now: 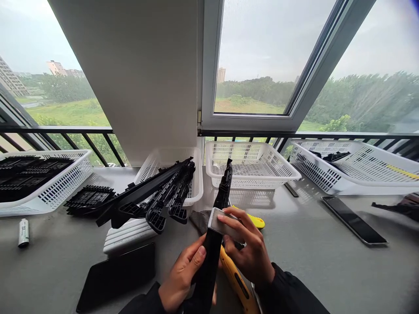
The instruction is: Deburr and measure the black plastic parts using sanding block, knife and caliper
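From the head camera, the left hand [183,277] wraps around the lower end of a long black plastic strip [216,226], thumb pressed on its face, holding it upright over the grey table [310,257]. The right hand [247,250] pinches a small grey-white block [221,222] flat against the strip's middle. A yellow utility knife [234,274] lies just beneath the hands. An empty white mesh basket [250,163] stands behind, and more black strips [157,194] lean on another basket [194,174] to the left.
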### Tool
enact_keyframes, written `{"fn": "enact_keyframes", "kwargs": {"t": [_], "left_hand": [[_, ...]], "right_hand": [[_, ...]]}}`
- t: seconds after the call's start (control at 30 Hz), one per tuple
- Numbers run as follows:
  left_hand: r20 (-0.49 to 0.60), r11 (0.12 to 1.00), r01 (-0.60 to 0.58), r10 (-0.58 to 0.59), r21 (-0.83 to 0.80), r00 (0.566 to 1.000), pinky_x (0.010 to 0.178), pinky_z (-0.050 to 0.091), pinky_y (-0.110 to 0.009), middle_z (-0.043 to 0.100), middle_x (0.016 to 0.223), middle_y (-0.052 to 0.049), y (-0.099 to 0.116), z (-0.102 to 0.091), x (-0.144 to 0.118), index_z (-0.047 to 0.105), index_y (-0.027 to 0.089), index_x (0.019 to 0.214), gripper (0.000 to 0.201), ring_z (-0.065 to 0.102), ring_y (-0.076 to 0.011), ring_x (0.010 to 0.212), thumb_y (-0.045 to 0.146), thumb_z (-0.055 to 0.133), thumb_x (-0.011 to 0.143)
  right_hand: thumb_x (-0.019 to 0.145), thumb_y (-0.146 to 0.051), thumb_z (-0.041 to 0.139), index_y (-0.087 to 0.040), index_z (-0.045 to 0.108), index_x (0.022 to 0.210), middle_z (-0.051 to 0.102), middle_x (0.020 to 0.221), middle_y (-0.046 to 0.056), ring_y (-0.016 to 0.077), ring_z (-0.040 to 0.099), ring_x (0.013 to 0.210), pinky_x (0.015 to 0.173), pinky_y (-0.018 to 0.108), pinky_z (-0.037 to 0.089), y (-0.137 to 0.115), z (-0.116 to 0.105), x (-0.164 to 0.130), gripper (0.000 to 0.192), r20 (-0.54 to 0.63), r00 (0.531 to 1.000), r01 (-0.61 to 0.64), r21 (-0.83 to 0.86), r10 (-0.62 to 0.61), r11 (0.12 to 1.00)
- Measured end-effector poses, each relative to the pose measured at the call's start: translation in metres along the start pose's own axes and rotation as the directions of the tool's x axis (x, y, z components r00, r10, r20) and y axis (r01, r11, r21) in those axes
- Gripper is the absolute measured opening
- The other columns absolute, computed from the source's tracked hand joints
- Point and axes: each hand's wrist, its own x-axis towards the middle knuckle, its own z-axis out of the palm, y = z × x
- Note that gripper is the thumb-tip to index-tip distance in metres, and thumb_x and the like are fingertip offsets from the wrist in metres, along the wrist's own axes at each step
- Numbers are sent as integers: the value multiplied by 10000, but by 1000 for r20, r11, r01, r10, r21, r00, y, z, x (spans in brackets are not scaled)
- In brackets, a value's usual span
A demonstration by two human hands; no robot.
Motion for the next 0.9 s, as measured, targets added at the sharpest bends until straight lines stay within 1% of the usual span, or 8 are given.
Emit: {"fn": "enact_keyframes", "kwargs": {"t": [0.17,0.27,0.3,0.37,0.47,0.63,0.73,0.9], "left_hand": [[9,996,-37,38,-87,999,424,541,-242,744,929,-5,5,0,0,577,305,1453,584,735,-164,463,607,684,965],[33,990,-69,74,-121,997,443,568,-248,757,939,2,4,-3,-1,600,337,1397,460,749,-169,484,553,666,997],[45,988,-74,81,-132,996,446,574,-250,760,937,2,4,-4,-1,598,342,1397,447,750,-169,482,545,659,1004],[55,987,-70,79,-142,995,454,579,-255,765,943,-6,1,-4,-2,583,338,1422,452,753,-172,486,533,640,1018],[52,990,-55,62,-126,997,444,564,-249,764,955,-24,-3,-3,-3,571,314,1450,489,750,-175,486,541,629,1020],[76,994,-47,54,-94,996,419,558,-257,751,969,-33,-10,-1,-2,575,301,1474,567,743,-181,481,598,632,995],[63,990,-70,78,-125,995,436,565,-246,759,975,-27,-8,1,-2,616,310,1421,482,750,-170,488,563,631,1010],[90,983,-51,68,-174,994,442,571,-236,776,968,-15,-2,2,-5,630,323,1383,415,767,-173,500,525,639,1021]], "right_hand": [[840,-91,591,-262,777,1184,730,1252,92,291,714,1148,972,455,590,4,-6,5,427,-56,997,-60,4,60,998],[914,-183,578,-234,811,1103,780,1062,87,272,757,989,849,407,626,7,-14,8,304,-74,975,-196,161,210,967],[968,-249,561,-221,814,1076,776,903,69,242,763,827,726,364,632,7,-16,9,277,-47,950,-285,268,308,920],[1037,-408,546,-195,801,1036,677,631,4,163,647,482,447,266,533,8,-19,10,332,72,855,-480,486,514,730],[978,-567,675,-180,750,1082,603,549,-53,92,491,294,279,183,365,8,-18,10,408,280,714,-641,630,642,438],[931,-618,732,-190,676,1010,575,537,-81,62,475,280,272,132,348,3,-8,9,439,411,637,-714,633,652,298],[932,-620,731,-196,645,952,564,520,-86,64,468,275,267,131,341,3,-5,10,433,432,633,-714,646,643,269],[924,-617,743,-196,657,944,552,481,-85,73,471,282,279,141,373,5,-7,12,430,355,659,-681,656,663,325]]}}
